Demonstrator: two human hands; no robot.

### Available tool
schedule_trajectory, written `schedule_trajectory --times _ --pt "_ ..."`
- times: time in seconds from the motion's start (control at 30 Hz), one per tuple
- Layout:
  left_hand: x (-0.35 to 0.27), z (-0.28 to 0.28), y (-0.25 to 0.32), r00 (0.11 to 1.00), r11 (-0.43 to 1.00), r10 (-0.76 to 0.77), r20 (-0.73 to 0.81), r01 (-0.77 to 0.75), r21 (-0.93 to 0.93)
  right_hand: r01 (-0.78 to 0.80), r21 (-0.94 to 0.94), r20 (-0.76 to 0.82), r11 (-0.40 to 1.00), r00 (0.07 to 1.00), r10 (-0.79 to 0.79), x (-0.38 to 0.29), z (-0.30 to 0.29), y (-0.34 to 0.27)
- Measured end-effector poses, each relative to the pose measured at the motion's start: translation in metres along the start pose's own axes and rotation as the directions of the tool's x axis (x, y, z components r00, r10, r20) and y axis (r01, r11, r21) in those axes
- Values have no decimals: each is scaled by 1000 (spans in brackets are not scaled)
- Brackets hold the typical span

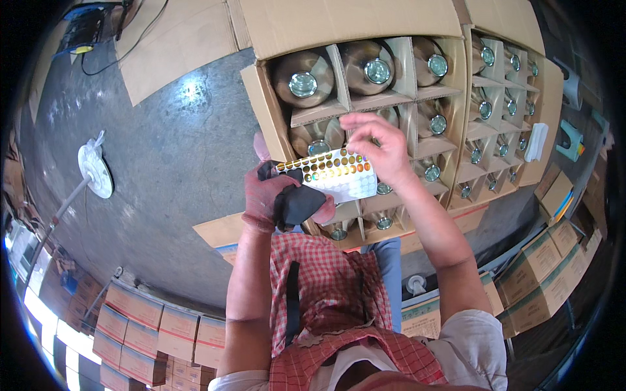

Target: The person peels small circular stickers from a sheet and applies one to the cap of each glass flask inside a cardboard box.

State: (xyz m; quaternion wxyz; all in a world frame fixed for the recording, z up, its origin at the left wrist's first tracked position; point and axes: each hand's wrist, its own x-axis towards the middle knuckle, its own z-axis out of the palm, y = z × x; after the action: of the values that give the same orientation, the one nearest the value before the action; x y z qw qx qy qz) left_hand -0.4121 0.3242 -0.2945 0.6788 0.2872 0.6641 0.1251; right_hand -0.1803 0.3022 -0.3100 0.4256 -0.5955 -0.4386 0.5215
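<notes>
My left hand [264, 195], in a reddish work glove, holds a sheet of round gold stickers [337, 171]. Bunched against that palm is a black cloth or glove [298, 203]; which of the two, I cannot tell. The sheet's upper rows carry shiny gold dots, while its lower part is bare white backing. My bare right hand [379, 144] hovers at the upper right corner of the sheet with thumb and fingers close together; whether a sticker is between them cannot be made out. Beneath both hands stands an open cardboard box [359, 102] of tinted glass vessels [304, 85], each in its own divider cell.
A second divided box [503, 112] of similar glass adjoins on the right, with a white object [536, 141] on its edge. Stacked cartons [142, 332] stand lower left, more cartons [547, 273] lower right. A pole with a round white base [95, 168] is at left.
</notes>
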Motion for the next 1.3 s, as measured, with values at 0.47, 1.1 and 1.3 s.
schedule_trajectory --times 0.47,1.1,1.3 --pt "-14 -70 -41 993 989 -102 -56 96 -110 -486 381 -412 786 672 615 144 82 69" --pt "-80 -108 -72 969 981 -177 -172 159 -116 -292 232 -383 928 849 364 24 56 21" --pt "-110 -61 -80 984 978 -179 -22 180 103 -561 391 -149 730 744 652 -161 28 15"
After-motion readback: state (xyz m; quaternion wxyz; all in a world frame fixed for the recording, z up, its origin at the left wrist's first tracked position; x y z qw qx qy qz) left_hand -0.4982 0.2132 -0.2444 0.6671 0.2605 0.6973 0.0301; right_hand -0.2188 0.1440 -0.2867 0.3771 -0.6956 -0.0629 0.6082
